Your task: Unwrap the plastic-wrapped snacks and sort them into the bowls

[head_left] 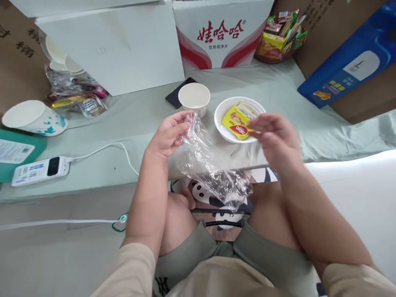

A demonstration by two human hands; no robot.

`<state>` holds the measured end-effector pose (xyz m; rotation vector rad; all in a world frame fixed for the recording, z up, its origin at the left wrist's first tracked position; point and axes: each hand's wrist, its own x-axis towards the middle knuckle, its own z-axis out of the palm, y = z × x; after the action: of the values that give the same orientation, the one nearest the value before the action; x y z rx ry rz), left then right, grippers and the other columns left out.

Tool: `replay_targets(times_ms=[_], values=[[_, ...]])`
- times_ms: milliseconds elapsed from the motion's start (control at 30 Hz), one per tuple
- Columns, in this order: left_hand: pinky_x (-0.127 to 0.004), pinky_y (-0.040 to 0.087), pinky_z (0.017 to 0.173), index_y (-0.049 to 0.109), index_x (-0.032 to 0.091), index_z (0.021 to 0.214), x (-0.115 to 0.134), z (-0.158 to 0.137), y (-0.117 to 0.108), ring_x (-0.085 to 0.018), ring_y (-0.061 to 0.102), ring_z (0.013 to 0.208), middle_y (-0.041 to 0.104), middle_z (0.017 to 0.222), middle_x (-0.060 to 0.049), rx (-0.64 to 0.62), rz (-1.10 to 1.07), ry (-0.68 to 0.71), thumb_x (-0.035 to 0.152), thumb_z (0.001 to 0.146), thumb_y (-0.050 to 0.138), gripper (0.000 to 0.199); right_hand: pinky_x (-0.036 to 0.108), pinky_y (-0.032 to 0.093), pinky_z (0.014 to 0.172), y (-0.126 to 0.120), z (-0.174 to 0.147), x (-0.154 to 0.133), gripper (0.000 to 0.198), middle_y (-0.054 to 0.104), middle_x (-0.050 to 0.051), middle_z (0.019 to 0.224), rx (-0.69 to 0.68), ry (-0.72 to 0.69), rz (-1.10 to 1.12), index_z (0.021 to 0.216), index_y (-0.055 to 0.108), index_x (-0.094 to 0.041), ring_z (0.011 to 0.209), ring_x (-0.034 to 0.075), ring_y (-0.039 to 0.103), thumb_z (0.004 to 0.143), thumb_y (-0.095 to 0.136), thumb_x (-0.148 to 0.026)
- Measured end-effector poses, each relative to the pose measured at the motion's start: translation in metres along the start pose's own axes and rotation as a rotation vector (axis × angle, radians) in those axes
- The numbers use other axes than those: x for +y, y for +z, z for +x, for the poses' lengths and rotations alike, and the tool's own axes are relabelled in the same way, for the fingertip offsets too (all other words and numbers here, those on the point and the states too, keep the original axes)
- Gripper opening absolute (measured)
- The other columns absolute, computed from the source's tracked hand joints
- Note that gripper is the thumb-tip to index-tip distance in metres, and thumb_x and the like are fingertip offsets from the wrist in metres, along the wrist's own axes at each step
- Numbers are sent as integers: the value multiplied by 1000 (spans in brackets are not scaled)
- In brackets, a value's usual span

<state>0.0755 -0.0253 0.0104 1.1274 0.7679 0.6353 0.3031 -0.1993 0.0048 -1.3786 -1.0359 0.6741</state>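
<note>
Nearest the body, the grey-green shorts [185,255] are of matte fabric, and a clear plastic bag [213,167] hangs in front of them, past the table edge. The bag is thin, glossy film, heavily creased, with a slack, bunched lower end; no contents can be made out. Its upper end is pinched between the thumb and fingers of the left hand [169,134], just in front of the paper cup. The right hand [280,142] is set over the right side of the bowl, thumb and fingers drawn together; a sliver of yellow shows at the fingertips, but whether they grasp anything cannot be told. The step in hand appears to be handling of the bag beside the wrapped snacks; the next move would call for a steady left pinch and a light right grip, since limp film folds and clings easily. Beyond the bag, the bowl [218,126] is white, round and shallow, with a smooth rim. Inside it lies a yellow packet [234,123], rectangular, shiny and printed in red. To its left stands the paper cup [194,99], upright, round-mouthed and matte; behind it, a dark, flat phone [173,98] rests on the pale green tablecloth [105,165]. Farthest back are a smooth-faced white carton [222,35] with red print and a round basket [274,57] filled with glossy packets.
</note>
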Motion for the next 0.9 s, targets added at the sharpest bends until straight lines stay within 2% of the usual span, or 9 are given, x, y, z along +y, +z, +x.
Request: replay_targets(times_ms=[100, 167, 233, 333, 400, 500, 600, 767, 900], values=[[-21, 27, 34, 75, 19, 103, -2, -9, 5, -6, 50, 46, 66, 89, -4, -57, 50, -42, 20, 66, 83, 39, 42, 58, 85, 45, -9, 1, 67, 66, 11, 129, -316, 177, -73, 134, 50, -29, 109, 26, 67, 75, 76, -47], [-21, 29, 36, 76, 19, 103, -2, -14, 6, -7, 50, 47, 67, 89, -5, -75, 78, -48, 21, 66, 84, 38, 37, 57, 71, 67, -13, 3, 73, 71, 11, 114, -433, 279, -158, 140, 46, -24, 84, 21, 68, 76, 76, -41], [-21, 32, 39, 76, 19, 100, -2, -15, 2, -7, 52, 51, 68, 90, -5, -81, 110, -29, 19, 68, 84, 34, 32, 49, 60, 75, -15, 4, 54, 71, 3, 83, -498, 324, -235, 131, 55, -20, 61, 15, 58, 81, 69, -37], [-21, 36, 44, 76, 18, 94, -3, -11, -6, -7, 53, 55, 69, 89, -4, -48, 153, 21, 16, 71, 83, 25, 28, 38, 54, 67, -15, 4, 18, 54, -4, 58, -495, 286, -292, 91, 66, -19, 53, 11, 46, 86, 61, -36], [-20, 37, 46, 76, 19, 92, -4, -7, -9, -8, 54, 57, 69, 87, -4, -13, 161, 39, 14, 72, 82, 22, 28, 39, 55, 58, -15, 4, 18, 53, -4, 61, -418, 251, -277, 80, 62, -20, 56, 11, 46, 86, 60, -37], [-22, 42, 51, 74, 19, 92, -6, -4, -2, -11, 60, 63, 70, 86, -4, -6, 139, 40, 12, 71, 83, 24, 31, 50, 71, 56, -16, 9, 24, 68, 3, 89, -323, 203, -160, 98, 62, -21, 78, 16, 62, 84, 64, -40], [-24, 46, 56, 73, 18, 92, -6, -5, 14, -14, 64, 69, 70, 88, -4, -55, 109, 31, 13, 69, 85, 26, 37, 52, 89, 69, -14, 16, 54, 71, 9, 115, -393, 186, -100, 125, 57, -23, 105, 22, 66, 78, 74, -43], [-22, 36, 48, 74, 17, 91, 0, -2, 3, -9, 56, 59, 65, 81, -2, -60, 229, 156, 17, 70, 85, 24, 32, 45, 67, 91, -12, 19, 28, 66, 1, 70, -505, 167, -276, 105, 72, -19, 61, 14, 56, 91, 57, -38], [-23, 19, 40, 68, 22, 83, 1, 7, -42, -4, 30, 42, 46, 60, 6, 212, 118, 298, 31, 75, 84, 20, 27, 38, 56, 83, -17, 12, 27, 56, -3, 60, -377, 105, -227, 95, 75, -17, 54, 11, 48, 92, 55, -35]])
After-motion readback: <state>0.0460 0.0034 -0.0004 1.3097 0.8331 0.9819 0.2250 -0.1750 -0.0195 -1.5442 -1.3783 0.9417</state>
